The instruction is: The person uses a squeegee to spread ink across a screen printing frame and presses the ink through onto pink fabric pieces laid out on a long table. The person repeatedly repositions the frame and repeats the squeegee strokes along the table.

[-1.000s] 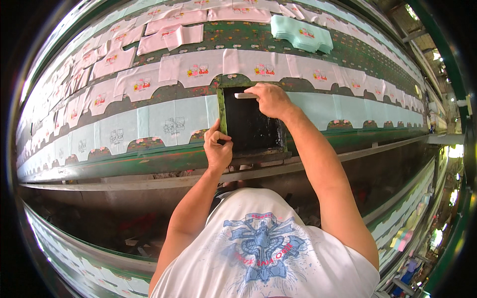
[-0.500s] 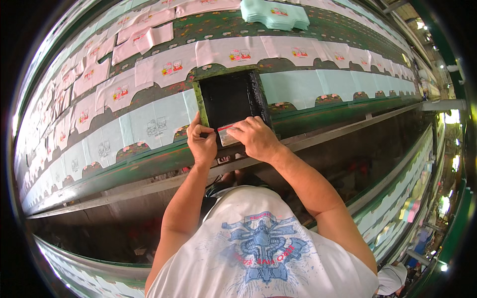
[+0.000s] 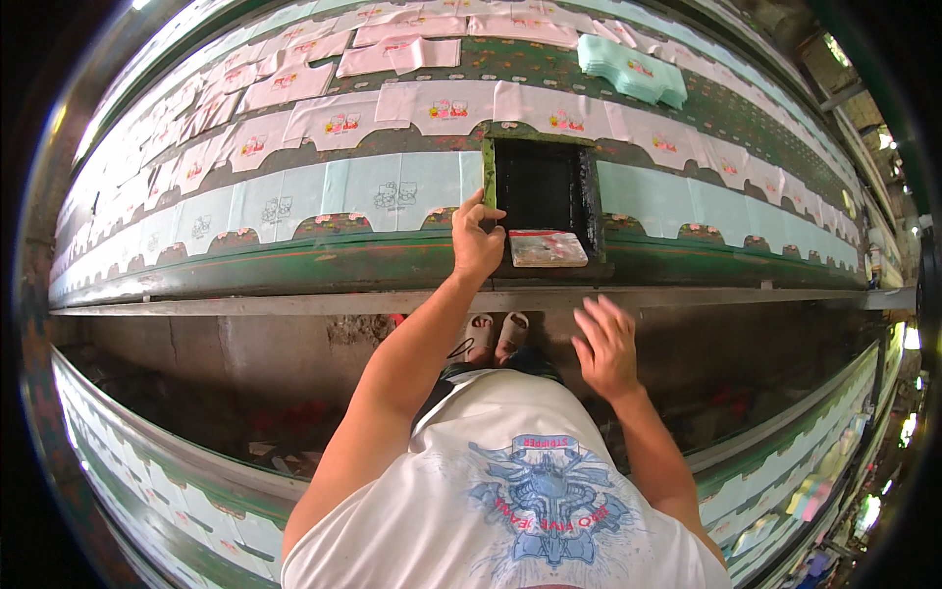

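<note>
A screen printing frame (image 3: 593,196) with a dark mesh and a green-stained left bar lies on the near row of pale blue fabric pieces. My left hand (image 3: 477,238) is at its lower left corner, index finger stretched along the bar and the other fingers curled in against it. A squeegee (image 3: 548,251) with a pale, worn handle and a red strip rests inside the frame's near end, touched by neither hand. My right hand (image 3: 608,346) hangs in the air nearer my body, fingers apart and holding nothing.
Pale blue pieces (image 3: 402,196) left of the frame carry dark outline prints; those on its right (image 3: 648,196) look plain. Beyond lie pink pieces (image 3: 451,108) with coloured prints and a mint stack (image 3: 633,74). A metal rail (image 3: 324,301) edges the long table.
My right hand has let go of the squeegee and drawn back towards my body. The left hand stays at the frame. The whole view has shifted, so the frame appears farther right.
</note>
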Demonstrator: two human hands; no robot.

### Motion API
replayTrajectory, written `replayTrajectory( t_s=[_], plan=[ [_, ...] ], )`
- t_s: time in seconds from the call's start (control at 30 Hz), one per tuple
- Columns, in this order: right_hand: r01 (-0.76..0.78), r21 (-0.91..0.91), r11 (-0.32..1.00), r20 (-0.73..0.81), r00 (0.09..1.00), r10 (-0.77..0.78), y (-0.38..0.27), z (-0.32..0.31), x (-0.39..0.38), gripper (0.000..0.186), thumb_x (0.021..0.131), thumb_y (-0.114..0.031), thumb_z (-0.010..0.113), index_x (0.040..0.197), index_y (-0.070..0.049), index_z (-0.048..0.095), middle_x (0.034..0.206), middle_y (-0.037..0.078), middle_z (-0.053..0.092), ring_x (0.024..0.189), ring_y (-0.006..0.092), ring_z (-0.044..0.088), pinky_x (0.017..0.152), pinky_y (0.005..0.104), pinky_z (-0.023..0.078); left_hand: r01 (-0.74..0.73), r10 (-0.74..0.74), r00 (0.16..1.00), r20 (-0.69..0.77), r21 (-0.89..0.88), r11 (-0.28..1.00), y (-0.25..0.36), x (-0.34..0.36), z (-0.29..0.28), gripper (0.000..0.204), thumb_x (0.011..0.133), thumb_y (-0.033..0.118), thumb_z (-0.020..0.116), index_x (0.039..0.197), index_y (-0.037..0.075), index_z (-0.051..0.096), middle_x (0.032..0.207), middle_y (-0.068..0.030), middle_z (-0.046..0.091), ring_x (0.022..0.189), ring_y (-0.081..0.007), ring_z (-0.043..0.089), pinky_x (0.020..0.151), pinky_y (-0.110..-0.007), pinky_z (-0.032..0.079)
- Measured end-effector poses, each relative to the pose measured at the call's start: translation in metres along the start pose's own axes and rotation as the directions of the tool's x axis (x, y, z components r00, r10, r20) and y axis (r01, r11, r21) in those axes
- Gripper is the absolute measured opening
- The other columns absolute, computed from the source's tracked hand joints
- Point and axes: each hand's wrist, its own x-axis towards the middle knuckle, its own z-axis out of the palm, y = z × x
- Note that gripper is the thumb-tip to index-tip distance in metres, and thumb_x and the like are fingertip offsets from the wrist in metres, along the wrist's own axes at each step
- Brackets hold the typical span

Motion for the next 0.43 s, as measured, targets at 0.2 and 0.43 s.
replayTrajectory(
  t_s=[0.2, 0.43],
  plan=[
    [-0.265, -0.110, 0.958, 0.315, 0.905, 0.287, -0.015, -0.027, -0.190, 0.037, 0.095, -0.020, 0.082, 0.130, -0.010, 0.078, 0.146, 0.016, 0.070, 0.144, 0.0407, 0.060, 0.119, 0.0577, 0.046, -0.027, 0.027, 1.000, 0.011, 0.009, 1.000, 0.004, 0.002, -0.003, 0.036, 0.082, 0.000, 0.077, 0.115, 0.009, 0.086, 0.165, -0.0197, 0.063, 0.146, -0.0416, 0.057, 0.125, -0.048, 0.047],
    [-0.562, -0.178, 0.808, 0.284, 0.757, 0.589, -0.070, -0.038, -0.309, 0.039, 0.099, -0.031, 0.083, 0.134, -0.014, 0.081, 0.144, 0.011, 0.073, 0.146, 0.0354, 0.060, 0.119, 0.0560, 0.047, -0.035, 0.062, 0.994, 0.095, -0.258, 0.966, 0.005, 0.032, 0.039, 0.043, 0.082, -0.010, 0.082, 0.124, -0.001, 0.086, 0.161, -0.0263, 0.066, 0.150, -0.0339, 0.064, 0.129, -0.046, 0.047]
  ],
)
